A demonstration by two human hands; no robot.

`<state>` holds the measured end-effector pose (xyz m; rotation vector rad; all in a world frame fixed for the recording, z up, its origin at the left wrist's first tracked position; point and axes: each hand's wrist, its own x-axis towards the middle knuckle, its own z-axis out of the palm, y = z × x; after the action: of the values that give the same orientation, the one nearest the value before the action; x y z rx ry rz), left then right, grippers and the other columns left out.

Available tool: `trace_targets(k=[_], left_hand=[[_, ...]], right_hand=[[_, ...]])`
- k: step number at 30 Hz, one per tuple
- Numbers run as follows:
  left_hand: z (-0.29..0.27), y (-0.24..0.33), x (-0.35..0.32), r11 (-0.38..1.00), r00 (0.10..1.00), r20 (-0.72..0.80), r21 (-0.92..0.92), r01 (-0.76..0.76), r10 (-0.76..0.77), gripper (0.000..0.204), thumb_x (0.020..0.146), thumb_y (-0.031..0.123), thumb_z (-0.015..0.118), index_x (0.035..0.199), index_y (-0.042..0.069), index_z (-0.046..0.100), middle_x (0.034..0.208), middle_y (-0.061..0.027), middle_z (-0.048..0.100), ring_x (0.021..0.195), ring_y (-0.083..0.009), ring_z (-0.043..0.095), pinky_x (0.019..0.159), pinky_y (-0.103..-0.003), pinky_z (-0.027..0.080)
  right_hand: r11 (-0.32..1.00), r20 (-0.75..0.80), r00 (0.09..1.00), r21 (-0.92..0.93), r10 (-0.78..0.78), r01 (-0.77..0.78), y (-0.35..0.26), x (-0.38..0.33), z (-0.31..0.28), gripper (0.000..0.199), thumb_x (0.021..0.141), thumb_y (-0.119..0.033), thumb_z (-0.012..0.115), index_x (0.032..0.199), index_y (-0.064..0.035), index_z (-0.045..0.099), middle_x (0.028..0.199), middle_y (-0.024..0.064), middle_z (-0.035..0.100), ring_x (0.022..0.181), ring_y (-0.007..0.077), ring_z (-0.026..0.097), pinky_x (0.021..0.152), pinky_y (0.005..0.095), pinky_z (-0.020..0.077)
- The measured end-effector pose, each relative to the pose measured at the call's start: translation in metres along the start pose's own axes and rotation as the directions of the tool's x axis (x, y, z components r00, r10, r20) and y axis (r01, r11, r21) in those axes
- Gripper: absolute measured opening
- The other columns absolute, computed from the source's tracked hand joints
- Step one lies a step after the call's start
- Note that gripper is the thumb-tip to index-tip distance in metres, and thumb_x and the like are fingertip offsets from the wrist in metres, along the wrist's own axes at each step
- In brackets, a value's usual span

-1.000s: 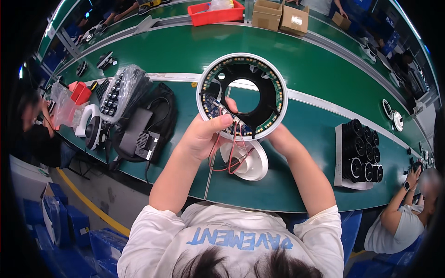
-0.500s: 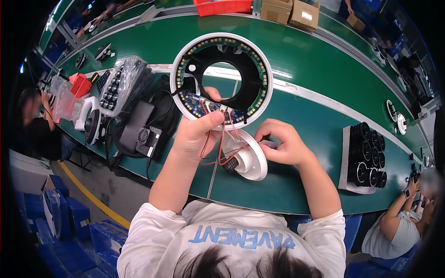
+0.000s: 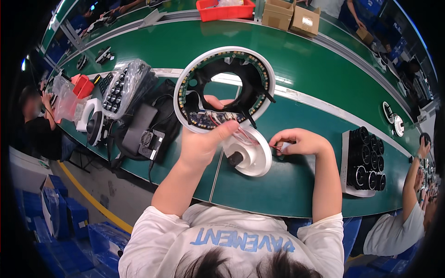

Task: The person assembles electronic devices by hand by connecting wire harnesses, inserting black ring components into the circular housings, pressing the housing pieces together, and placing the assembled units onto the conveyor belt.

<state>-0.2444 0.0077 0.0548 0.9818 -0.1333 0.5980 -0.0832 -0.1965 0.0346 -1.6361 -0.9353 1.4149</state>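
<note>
My left hand (image 3: pixel 197 146) grips the lower rim of a white ring-shaped lamp housing (image 3: pixel 232 50), thumb over the front and fingers behind. Small LEDs line the inside of the ring, around a black inner part (image 3: pixel 204 76). Along its lower inside runs a blue circuit board (image 3: pixel 208 118) with thin wires. Just below, beside my left thumb, a white round base (image 3: pixel 263 162) with a dark piece on it hangs tilted. To its right, my right hand (image 3: pixel 303 141) is closed in a pinch on thin red and dark wires (image 3: pixel 276 148); a small whitish piece (image 3: pixel 285 147) shows at its fingers.
A black bag with a dark power unit (image 3: pixel 139 123) lies left, near a bagged tray of black round parts (image 3: pixel 116 92). On the right stands a white tray of black rings (image 3: pixel 345 171). A red bin (image 3: pixel 227 11) and cardboard boxes (image 3: pixel 277 16) sit far back. Co-workers sit either side.
My right hand has moved right, off the white base's edge, with wires now showing at its fingers. The ring housing has turned and shifted slightly right and down. A co-worker's arm at right has risen.
</note>
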Motion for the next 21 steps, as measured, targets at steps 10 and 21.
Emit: trace_targets(k=[10,21], left_hand=[[0.013,-0.004,-0.015,1.000,0.997,0.071,-0.007,-0.022,0.023,0.041,0.069,-0.009,0.063,0.098,0.005,0.039,0.110,-0.0218,0.049,0.096,-0.0217,0.054,0.082,-0.032,0.046],[0.020,-0.008,-0.017,0.941,0.972,0.024,0.246,-0.232,0.234,0.031,0.074,-0.008,0.057,0.092,0.004,0.034,0.108,-0.0213,0.047,0.105,-0.0269,0.049,0.085,-0.036,0.045]], right_hand=[[0.670,-0.291,0.675,-0.622,-0.678,0.405,-0.059,0.004,0.076,0.042,0.065,-0.020,0.058,0.103,-0.0037,0.054,0.098,0.0147,0.055,0.100,0.0311,0.048,0.092,0.0406,0.0324],[0.657,-0.467,0.540,-0.718,-0.700,0.230,-0.064,0.004,0.101,0.015,0.068,-0.017,0.066,0.081,-0.0110,0.062,0.070,0.0002,0.059,0.078,0.0179,0.054,0.086,0.0423,0.0346]])
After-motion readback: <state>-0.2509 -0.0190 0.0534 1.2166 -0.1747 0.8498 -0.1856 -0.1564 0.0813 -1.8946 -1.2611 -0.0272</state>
